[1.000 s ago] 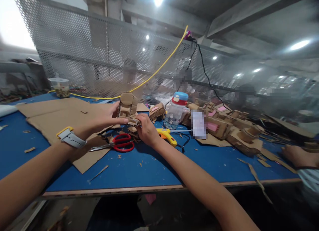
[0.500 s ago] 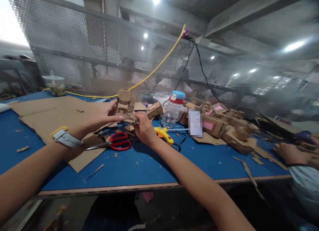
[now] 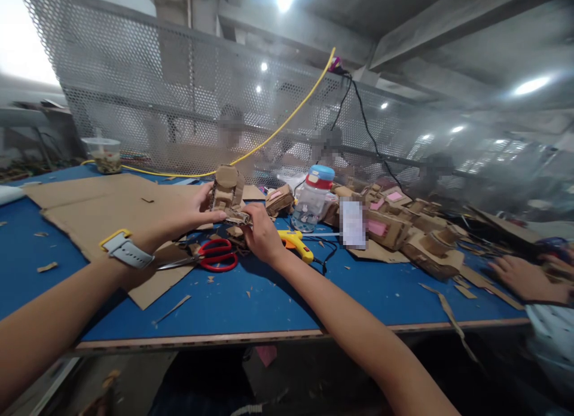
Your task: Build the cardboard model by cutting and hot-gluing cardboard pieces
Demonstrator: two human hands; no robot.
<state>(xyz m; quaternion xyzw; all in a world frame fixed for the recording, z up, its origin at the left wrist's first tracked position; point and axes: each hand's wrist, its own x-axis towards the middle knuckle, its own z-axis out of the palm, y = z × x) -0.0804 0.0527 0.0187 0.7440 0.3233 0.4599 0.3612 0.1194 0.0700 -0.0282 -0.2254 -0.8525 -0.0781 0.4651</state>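
Head view: left hand (image 3: 197,208) wraps the far-left side of the cardboard model (image 3: 226,178), thumb along its lower edge; right hand (image 3: 263,232) pinches the near lower corner. Model looks held up over the blue tabletop (image 3: 278,308), two-handed presumably for steadiness. Red-handled scissors (image 3: 202,257) and yellow hot glue gun (image 3: 302,247) lie near the hands, probably for easy reach. Clear bottle (image 3: 308,202) stands behind the gun.
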